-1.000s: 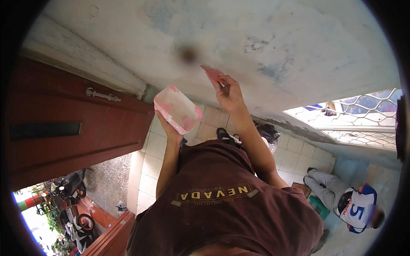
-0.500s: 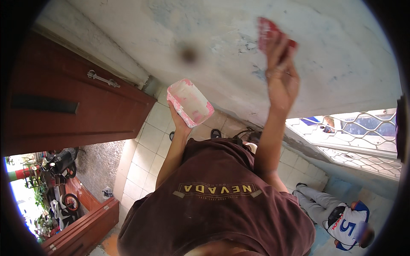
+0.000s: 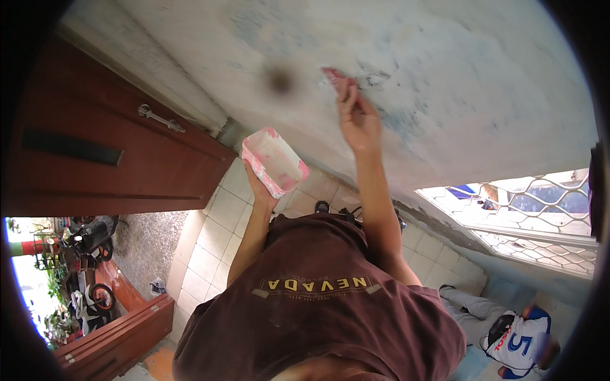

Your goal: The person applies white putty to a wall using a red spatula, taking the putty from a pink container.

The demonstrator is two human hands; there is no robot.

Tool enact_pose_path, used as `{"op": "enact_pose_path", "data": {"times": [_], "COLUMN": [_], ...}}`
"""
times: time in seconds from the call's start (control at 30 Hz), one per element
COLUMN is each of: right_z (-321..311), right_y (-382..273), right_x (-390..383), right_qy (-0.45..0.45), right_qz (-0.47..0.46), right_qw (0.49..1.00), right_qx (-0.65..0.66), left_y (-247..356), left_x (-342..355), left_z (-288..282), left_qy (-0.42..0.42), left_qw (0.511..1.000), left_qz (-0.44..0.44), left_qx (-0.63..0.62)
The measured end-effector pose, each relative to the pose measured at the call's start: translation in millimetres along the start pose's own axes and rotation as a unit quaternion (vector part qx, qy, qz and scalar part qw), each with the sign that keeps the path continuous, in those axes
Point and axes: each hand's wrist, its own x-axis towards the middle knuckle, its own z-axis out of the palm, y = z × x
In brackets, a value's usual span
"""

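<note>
In my left hand (image 3: 258, 189) is a pink, white-smeared rectangular tub (image 3: 255, 164), tilted so that its pale inside shows. The fingers grip its near left side and are partly hidden under it. My right hand (image 3: 359, 124) is closed around a flat red putty spreader (image 3: 332, 75) with whitish smears. The spreader lies at the patchy white wall (image 3: 438, 70), seen nearly edge-on, beside a rough grey patch (image 3: 373, 77). Whether its edge touches the surface I cannot tell.
A brown door (image 3: 70, 184) with a metal handle (image 3: 161, 119) stands at the left. Outside are parked motorbikes (image 3: 95, 298). A window with a white metal grille (image 3: 534, 197) is at the right. Another person (image 3: 508, 336) is at the lower right. Pale tiles (image 3: 219, 238) cover the floor.
My right hand has swept left and down across the wall with the spreader, which has turned from broad face to nearly edge-on. The tub in my left hand has shifted slightly left and down.
</note>
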Motion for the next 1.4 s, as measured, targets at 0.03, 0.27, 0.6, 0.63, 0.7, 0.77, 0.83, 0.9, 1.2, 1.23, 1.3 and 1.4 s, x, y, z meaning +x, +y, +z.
{"op": "enact_pose_path", "data": {"times": [0.03, 0.27, 0.6, 0.63, 0.7, 0.77, 0.83, 0.9, 1.2, 1.23, 1.3, 1.4], "right_z": [29.8, 44.2, -48.5, -19.7, 19.5, 33.8, 21.9, 0.5, -46.5, -33.9, 5.6, 59.3], "right_y": [19.4, 74.1, -16.4, -5.4, 9.4, 18.8, 27.8, 29.5, 23.9, 27.0, 44.2, 71.4], "right_x": [-13.5, -68.4, 18.7, 5.7, -24.9, -53.9, -72.0, -76.6, 34.2, 30.5, 13.5, -27.3], "right_qy": [-0.015, -0.114, 0.026, 0.030, -0.001, -0.066, -0.115, -0.138, 0.015, 0.001, -0.027, -0.106], "right_qz": [0.027, -0.015, -0.059, -0.039, -0.014, 0.004, -0.035, -0.020, -0.043, -0.030, 0.001, 0.024], "right_qw": [0.999, 0.990, 0.991, 0.997, 1.000, 0.995, 0.993, 0.988, 0.992, 0.996, 1.000, 0.991], "right_qx": [0.030, -0.076, -0.115, -0.064, 0.015, 0.071, -0.009, -0.073, -0.115, -0.081, -0.014, 0.079], "left_y": [4.8, 12.7, 5.1, 6.4, 6.6, 4.4, 0.5, 1.7, 2.1, 2.1, 1.1, -0.2], "left_x": [-3.1, -14.3, -14.0, -15.1, -13.3, -9.6, -8.5, -4.5, -10.2, -10.0, -7.0, -0.4], "left_z": [2.5, -11.2, -18.3, -13.7, -10.9, -16.4, -19.6, -18.2, -11.1, -7.7, -5.1, -6.7], "left_qy": [0.005, 0.012, 0.006, 0.007, 0.006, 0.009, 0.014, 0.010, 0.011, 0.002, -0.013, -0.020], "left_qw": [1.000, 1.000, 0.999, 0.999, 1.000, 0.999, 0.999, 0.999, 0.999, 0.999, 0.998, 0.998], "left_qz": [0.015, -0.004, -0.003, 0.001, -0.004, -0.013, -0.011, -0.011, -0.028, -0.033, -0.039, -0.043], "left_qx": [0.014, -0.029, -0.040, -0.034, -0.029, -0.031, -0.040, -0.040, -0.039, -0.038, -0.037, -0.034]}}
